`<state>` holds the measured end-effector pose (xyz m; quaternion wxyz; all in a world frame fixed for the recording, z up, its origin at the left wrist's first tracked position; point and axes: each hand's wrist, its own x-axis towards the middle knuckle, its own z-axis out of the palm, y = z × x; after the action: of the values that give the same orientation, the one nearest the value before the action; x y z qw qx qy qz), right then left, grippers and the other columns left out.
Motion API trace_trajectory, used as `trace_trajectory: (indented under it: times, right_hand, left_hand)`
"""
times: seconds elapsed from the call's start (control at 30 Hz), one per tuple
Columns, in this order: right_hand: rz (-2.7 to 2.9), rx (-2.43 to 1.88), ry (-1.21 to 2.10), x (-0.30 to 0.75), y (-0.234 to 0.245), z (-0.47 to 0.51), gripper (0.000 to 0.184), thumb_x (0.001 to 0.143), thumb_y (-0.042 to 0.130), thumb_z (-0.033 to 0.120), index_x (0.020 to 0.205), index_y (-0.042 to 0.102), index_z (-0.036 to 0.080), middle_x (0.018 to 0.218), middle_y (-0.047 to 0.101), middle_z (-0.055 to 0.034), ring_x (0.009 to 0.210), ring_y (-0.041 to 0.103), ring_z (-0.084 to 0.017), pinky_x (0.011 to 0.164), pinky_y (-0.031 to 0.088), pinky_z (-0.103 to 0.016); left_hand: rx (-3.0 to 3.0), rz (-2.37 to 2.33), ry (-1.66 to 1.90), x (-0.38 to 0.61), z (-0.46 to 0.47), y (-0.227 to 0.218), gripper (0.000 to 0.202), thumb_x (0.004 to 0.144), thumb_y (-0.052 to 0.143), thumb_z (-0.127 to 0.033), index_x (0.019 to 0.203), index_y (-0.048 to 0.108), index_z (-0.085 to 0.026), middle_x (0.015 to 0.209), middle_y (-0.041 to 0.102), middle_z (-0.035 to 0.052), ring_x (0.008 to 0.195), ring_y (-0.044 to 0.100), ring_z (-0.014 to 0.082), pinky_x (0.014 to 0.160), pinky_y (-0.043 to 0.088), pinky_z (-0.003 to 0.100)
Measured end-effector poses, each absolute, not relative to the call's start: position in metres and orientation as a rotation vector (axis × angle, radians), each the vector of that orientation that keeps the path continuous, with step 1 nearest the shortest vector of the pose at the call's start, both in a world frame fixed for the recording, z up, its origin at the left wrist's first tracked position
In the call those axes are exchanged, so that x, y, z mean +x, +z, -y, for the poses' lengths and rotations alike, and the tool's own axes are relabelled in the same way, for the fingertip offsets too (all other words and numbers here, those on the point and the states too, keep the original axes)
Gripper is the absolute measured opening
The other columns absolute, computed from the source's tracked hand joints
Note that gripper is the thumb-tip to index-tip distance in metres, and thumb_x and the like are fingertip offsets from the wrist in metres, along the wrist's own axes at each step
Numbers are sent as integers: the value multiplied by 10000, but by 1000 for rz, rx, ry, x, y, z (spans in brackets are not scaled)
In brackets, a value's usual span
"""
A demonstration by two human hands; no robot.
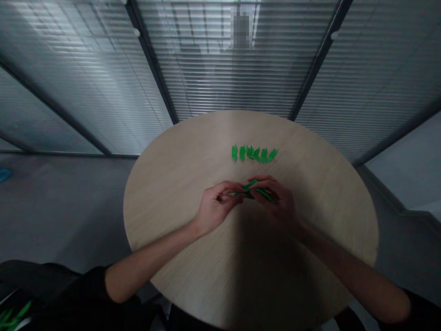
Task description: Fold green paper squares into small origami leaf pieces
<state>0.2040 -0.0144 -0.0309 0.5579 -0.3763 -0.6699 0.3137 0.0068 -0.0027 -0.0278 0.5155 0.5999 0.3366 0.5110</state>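
Note:
Over the middle of a round light-wood table (pixel 179 165), both my hands meet on a small folded piece of green paper (pixel 253 189). My left hand (pixel 217 206) pinches its left end with thumb and fingers closed. My right hand (pixel 278 198) curls over its right end, fingers closed on it. Just beyond my hands, a row of several small folded green paper pieces (pixel 254 153) lies side by side on the table.
Glass walls with horizontal blinds (pixel 220 59) stand behind the table, split by dark frames. Grey floor surrounds the table. A few green strips (pixel 12 316) show at the bottom left corner, beside my dark sleeve.

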Motion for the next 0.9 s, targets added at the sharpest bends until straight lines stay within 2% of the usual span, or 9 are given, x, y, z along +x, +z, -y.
trace_trajectory:
  times: [0.13,0.43,0.63,0.73,0.9]
  right_hand:
    - [1534,-948,742,202,-31,16,95,952,733,329,942,715,236,1128,725,-73,950,730,-191,759,615,-316]
    - [1582,-977,676,200,-30,16,77,983,658,288,941,623,233,1087,675,-61,877,682,-172,729,584,-318]
    - [1556,-969,654,202,-31,17,79,989,668,299,950,635,238,1137,644,-69,896,685,-182,711,605,-328]
    - [1584,-967,606,202,-31,17,55,991,669,291,967,652,243,1146,647,-72,936,682,-193,729,608,-338]
    - [1667,-920,505,202,-27,16,30,951,711,236,966,692,254,1122,662,-61,1010,678,-208,882,588,-402]
  left_hand:
    - [1368,-793,1239,9,4,-28,152,813,836,-233,900,739,-155,826,802,47,675,757,134,658,657,216]
    - [1343,-735,1232,10,5,-29,186,834,825,-272,889,685,-163,979,809,76,791,782,165,685,687,251]
    - [1378,-763,1227,8,3,-31,250,864,819,-350,911,653,-169,796,771,27,678,747,142,657,680,255]
    - [1387,-792,1230,8,3,-29,245,856,825,-345,896,661,-167,810,773,27,661,736,131,653,678,249]
    - [1403,-825,1222,8,4,-27,208,834,832,-307,845,684,-161,866,794,49,676,748,135,654,676,240]
